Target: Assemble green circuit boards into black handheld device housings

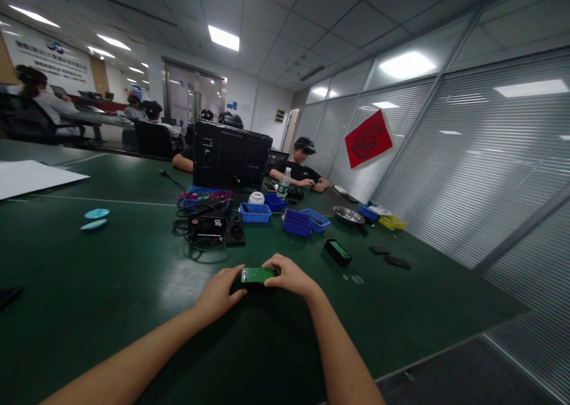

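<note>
Head view: from here I see the left hand (pixel 221 292) and right hand (pixel 288 276) grip opposite ends of a green-topped black case (pixel 255 275) at the bench (pixel 146 298); probably light and stiff, its top fragile, best held by the sides.

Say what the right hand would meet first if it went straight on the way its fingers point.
The right hand would probably meet the green circuit board in the black case first; it seems to be at the board's edge, though contact is unclear. Beyond lies the left hand.
</note>
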Motion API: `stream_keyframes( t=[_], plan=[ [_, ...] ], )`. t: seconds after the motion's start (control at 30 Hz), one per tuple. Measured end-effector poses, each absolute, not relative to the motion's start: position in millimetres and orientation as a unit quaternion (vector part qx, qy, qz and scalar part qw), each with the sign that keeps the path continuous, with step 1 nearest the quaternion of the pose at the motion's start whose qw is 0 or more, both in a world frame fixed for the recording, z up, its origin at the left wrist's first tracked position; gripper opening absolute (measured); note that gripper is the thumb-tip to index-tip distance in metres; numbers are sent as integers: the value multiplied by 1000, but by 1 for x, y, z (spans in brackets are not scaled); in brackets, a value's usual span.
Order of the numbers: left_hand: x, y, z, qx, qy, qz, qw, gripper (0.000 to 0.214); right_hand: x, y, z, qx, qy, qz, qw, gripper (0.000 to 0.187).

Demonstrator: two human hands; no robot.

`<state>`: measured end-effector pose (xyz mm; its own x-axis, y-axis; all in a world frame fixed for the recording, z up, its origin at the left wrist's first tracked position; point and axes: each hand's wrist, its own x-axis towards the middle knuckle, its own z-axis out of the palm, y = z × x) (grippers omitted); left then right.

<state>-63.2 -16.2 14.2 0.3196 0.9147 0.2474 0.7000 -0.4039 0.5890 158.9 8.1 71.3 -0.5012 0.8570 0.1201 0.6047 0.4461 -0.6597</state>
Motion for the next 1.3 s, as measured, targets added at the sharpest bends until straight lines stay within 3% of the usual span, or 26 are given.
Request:
stream_keyframes(
  t=[0.2, 0.37, 0.57, 0.77, 0.9, 1.1, 1.3],
  plan=[
    [-64, -15, 12, 787, 511, 290, 188, 55, 161, 6, 75, -441, -815, 311, 210, 47],
    [-63, -15, 11, 781, 517, 294, 191, 56, 156, 7, 68, -444, -845, 252, 160, 61],
    [-64, -15, 12, 774, 522, 298, 198, 55, 161, 16, 58, -575, -785, 147, 175, 43],
    [-64, -16, 13, 780, 517, 291, 200, 53, 171, 27, 51, -719, -673, 52, 166, 46],
    [-65, -15, 11, 785, 510, 293, 194, 53, 175, 30, 50, -721, -670, 66, 166, 50],
    [-64, -17, 15, 784, 513, 289, 199, 52, 171, 29, 51, -719, -666, 59, 190, 36],
    [-63, -17, 14, 786, 513, 286, 192, 51, 151, 17, 51, -687, -699, 22, 197, 36]
  ],
)
